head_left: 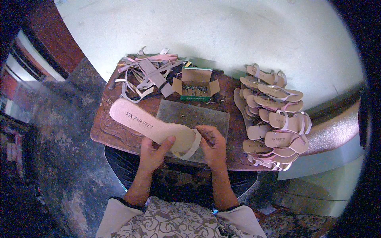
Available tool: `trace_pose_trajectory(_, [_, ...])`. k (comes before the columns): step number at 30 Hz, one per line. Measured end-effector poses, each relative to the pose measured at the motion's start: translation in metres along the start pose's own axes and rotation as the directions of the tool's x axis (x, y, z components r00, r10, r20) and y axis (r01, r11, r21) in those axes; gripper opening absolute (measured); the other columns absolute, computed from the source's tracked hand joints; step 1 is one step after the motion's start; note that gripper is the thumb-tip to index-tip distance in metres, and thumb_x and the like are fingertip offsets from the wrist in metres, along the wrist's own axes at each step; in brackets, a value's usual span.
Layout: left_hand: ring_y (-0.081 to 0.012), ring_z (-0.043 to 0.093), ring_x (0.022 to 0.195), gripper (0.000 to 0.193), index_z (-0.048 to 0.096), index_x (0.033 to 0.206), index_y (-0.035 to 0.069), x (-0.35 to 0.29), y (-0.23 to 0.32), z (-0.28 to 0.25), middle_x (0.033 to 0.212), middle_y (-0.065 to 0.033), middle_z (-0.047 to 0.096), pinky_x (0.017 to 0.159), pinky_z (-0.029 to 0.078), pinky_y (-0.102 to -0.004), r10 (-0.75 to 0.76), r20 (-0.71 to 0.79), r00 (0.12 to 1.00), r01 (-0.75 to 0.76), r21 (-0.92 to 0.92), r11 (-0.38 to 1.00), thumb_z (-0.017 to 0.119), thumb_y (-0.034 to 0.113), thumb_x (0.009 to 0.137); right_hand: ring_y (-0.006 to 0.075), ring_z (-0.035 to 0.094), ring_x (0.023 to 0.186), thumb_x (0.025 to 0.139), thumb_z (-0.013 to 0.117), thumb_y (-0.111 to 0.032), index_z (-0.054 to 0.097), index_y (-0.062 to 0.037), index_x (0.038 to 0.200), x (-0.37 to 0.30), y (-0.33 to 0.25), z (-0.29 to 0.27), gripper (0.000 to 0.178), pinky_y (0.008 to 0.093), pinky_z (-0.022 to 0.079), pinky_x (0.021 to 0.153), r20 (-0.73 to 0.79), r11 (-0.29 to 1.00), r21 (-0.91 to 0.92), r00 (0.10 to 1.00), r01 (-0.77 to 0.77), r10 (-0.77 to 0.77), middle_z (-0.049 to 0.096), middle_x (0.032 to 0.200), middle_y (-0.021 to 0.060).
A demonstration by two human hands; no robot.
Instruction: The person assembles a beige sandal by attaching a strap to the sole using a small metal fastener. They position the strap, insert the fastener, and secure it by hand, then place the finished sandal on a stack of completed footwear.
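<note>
A beige sandal insole [137,121] with dark lettering is held over the near edge of the wooden table, its heel end pointing up and left. My left hand [154,151] grips its middle from below, thumb on the top face. Across the toe end runs a pale strap [193,146]. My right hand [212,144] has its fingers curled at the upper end of this strap, beside the insole's right edge; the fingertips are partly hidden. A grey square slab [210,115] lies on the table behind both hands.
Loose straps [149,75] are heaped at the table's [234,107] back left. Next to them an open green box [196,95] holds many small metal pieces. Several strapped sandals [274,115] are stacked along the right edge. A pale wall [206,27] rises behind.
</note>
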State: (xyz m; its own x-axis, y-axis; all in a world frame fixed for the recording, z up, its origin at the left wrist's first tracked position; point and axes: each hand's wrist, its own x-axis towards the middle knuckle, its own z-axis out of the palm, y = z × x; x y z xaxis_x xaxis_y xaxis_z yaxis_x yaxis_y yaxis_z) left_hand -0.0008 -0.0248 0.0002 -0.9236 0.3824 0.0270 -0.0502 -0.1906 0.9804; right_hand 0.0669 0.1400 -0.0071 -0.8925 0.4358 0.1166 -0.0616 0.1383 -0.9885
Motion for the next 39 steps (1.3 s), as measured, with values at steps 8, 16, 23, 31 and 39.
trace_pose_trajectory(8, [-0.0165,0.060,0.091,0.028,0.057,0.106,-0.002,0.009,0.002,-0.010,0.099,-0.0089,0.063,0.080,0.049,-0.0299,-0.130,0.146,0.981,0.121,0.068,0.990,0.065,0.007,0.081,0.0143,0.060,0.091,0.082,0.060,-0.002,0.058,-0.0010,0.102,0.005,0.014,-0.008,0.019,0.0270,0.047,0.081,0.107,0.996,0.034,0.992,-0.077,0.073,0.063,0.098,0.0071])
trace_pose_trajectory(16, [-0.0151,0.058,0.092,0.025,0.058,0.106,0.002,0.025,-0.030,-0.015,0.100,-0.0057,0.063,0.081,0.047,-0.0292,-0.072,0.277,0.958,0.077,-0.008,0.997,0.064,0.010,0.083,0.0137,0.061,0.089,0.083,0.060,-0.002,0.058,-0.0016,0.101,0.011,0.030,-0.001,0.018,0.0273,0.047,0.081,0.146,0.988,0.029,0.979,-0.151,0.145,0.064,0.096,0.0060])
trace_pose_trajectory(23, [-0.0149,0.057,0.092,0.020,0.059,0.103,0.003,0.029,-0.056,-0.030,0.097,-0.0039,0.062,0.080,0.046,-0.0298,-0.184,0.323,0.928,0.150,0.130,0.980,0.062,0.011,0.084,0.0140,0.060,0.091,0.082,0.061,-0.002,0.058,-0.0017,0.102,0.014,0.049,0.001,0.020,0.0280,0.048,0.082,0.235,0.978,0.039,0.953,-0.206,0.192,0.063,0.098,0.0065])
trace_pose_trajectory(31, [-0.0165,0.060,0.090,0.025,0.059,0.107,0.000,0.038,-0.076,-0.055,0.099,-0.0068,0.064,0.080,0.049,-0.0299,-0.215,0.104,0.971,0.215,0.013,0.977,0.063,0.008,0.083,0.0174,0.061,0.084,0.079,0.065,-0.009,0.062,-0.0031,0.099,0.048,0.058,0.005,0.021,0.0286,0.048,0.075,0.133,0.922,-0.386,0.987,-0.034,0.092,0.064,0.093,0.0081])
trace_pose_trajectory(39, [-0.0170,0.060,0.090,0.024,0.059,0.105,-0.001,0.071,-0.057,-0.041,0.098,-0.0078,0.064,0.080,0.049,-0.0299,-0.243,0.038,0.969,0.242,0.030,0.970,0.063,0.007,0.083,0.0335,0.057,0.077,0.074,0.064,-0.006,0.061,-0.0024,0.091,0.087,0.078,0.025,0.018,0.0386,0.048,0.070,0.244,0.722,-0.650,0.965,0.237,-0.097,0.056,0.083,0.0152])
